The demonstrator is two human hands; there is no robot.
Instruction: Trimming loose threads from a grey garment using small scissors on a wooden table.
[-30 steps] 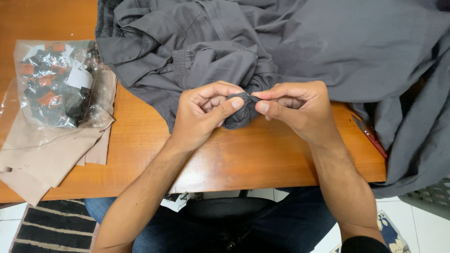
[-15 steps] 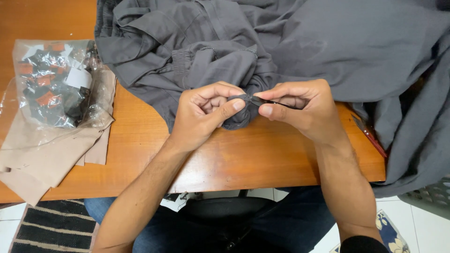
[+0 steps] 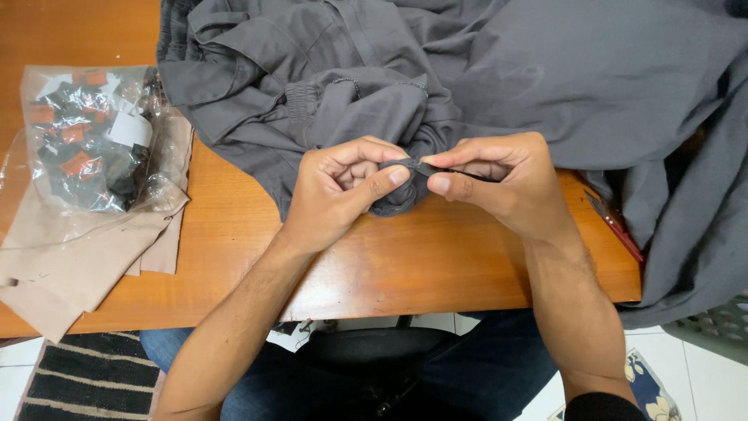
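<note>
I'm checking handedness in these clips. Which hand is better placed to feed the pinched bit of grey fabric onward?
Probably the left hand: its thumb and forefinger pinch the grey garment right at the bunched fold, while the right hand grips only the narrow tip.

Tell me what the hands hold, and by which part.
Both the left hand and right hand pinch a small fold at the edge of the grey garment between fingertips.

Orange wooden tabletop (image 3: 436, 257) carries a heaped grey garment (image 3: 499, 86), beige fabric pieces (image 3: 70, 265) and, on them, a clear plastic bag (image 3: 97, 140).
</note>
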